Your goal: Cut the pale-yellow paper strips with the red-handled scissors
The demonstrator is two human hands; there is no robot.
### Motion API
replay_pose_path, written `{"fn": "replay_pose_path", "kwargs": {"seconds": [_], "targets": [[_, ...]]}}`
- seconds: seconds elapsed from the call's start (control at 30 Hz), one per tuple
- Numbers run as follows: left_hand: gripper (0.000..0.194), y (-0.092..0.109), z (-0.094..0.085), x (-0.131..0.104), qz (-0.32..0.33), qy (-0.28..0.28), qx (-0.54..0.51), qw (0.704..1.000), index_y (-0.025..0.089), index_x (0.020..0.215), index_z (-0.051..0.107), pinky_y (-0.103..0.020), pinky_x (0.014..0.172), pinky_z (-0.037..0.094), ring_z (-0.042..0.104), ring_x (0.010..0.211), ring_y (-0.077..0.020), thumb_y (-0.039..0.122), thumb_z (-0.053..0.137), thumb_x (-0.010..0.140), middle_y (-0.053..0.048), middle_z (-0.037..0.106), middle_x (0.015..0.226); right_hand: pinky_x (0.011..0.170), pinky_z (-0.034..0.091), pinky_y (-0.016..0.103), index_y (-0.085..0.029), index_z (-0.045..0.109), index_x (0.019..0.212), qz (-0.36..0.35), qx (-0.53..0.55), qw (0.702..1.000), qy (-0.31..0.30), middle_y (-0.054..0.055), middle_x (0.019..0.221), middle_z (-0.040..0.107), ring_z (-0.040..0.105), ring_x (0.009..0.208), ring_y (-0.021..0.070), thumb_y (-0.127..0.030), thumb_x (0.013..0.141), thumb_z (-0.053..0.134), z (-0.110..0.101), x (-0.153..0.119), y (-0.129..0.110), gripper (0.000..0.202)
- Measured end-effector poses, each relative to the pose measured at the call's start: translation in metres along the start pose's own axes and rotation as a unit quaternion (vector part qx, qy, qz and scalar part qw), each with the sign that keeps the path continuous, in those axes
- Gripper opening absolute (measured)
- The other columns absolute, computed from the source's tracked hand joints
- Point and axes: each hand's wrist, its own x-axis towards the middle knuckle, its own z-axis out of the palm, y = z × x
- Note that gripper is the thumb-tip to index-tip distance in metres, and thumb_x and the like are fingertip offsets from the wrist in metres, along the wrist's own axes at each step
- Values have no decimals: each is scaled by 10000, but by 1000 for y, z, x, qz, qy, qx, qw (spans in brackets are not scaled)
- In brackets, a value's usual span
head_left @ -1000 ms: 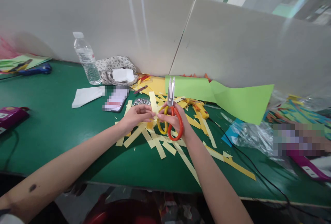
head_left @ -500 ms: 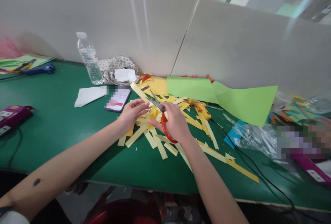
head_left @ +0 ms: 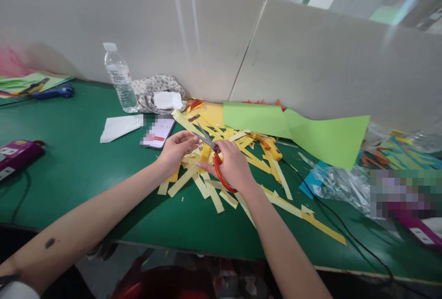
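My right hand (head_left: 235, 163) is closed around a pair of scissors (head_left: 218, 172) with red-orange handles, its blades parted and pointing up and left. Pinched in my left hand (head_left: 176, 151) is a pale yellow paper strip (head_left: 183, 121), which slants up and away past the fingertips. The scissor blades lie beside the left fingertips, near the strip; whether they touch it I cannot tell. Under and around both hands spreads a loose pile of yellow paper strips (head_left: 214, 197).
A phone (head_left: 159, 132), a white tissue (head_left: 120, 127) and a water bottle (head_left: 120, 80) stand or lie to the left. Behind the pile are green paper sheets (head_left: 324, 137). A yellow glue gun (head_left: 272, 149) trails a black cord (head_left: 331, 216) rightward, near plastic wrapping (head_left: 341, 188).
The scissor blades have come slightly closer together and shifted a little left. The held strip's far end has moved slightly left. Both hands stay in nearly the same place.
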Motion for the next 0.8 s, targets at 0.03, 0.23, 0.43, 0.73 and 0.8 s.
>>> {"fn": "replay_pose_path", "kwargs": {"seconds": [0.03,0.23,0.43,0.73,0.8], "targets": [[169,0,0,0,0,0,0,1000,150,680,633,-206,697,508,632,657,-84,178,772,588,9,676,684,654,424,329,-211,483,957,0,0,1000,-2,57,890,578,505,840,229,-523,739,553,0,0,0,388],[175,0,1,0,-1,8,0,1000,154,668,631,-200,708,503,633,671,-82,182,777,576,9,680,675,656,417,324,-211,478,940,-1,-1,1000,-6,55,887,577,501,837,224,-513,738,553,0,-1,-1,371],[178,1,2,-2,-5,10,11,1000,150,673,638,-215,714,502,630,662,-86,194,778,571,5,680,683,665,415,321,-206,483,953,1,-1,1000,-8,60,893,574,501,846,222,-499,745,546,-1,0,-1,364],[151,1,1,-2,-9,-1,15,1000,152,666,644,-199,697,500,627,661,-82,193,770,592,2,680,685,630,409,305,-208,493,931,-2,3,1000,0,58,863,594,531,814,215,-548,745,538,-1,0,-1,390],[157,2,1,-1,-13,2,15,1000,148,674,649,-203,697,502,626,651,-82,194,773,590,1,677,683,603,397,291,-211,499,921,-1,3,1000,0,51,841,603,542,788,207,-561,747,535,-1,-1,-2,393]]}}
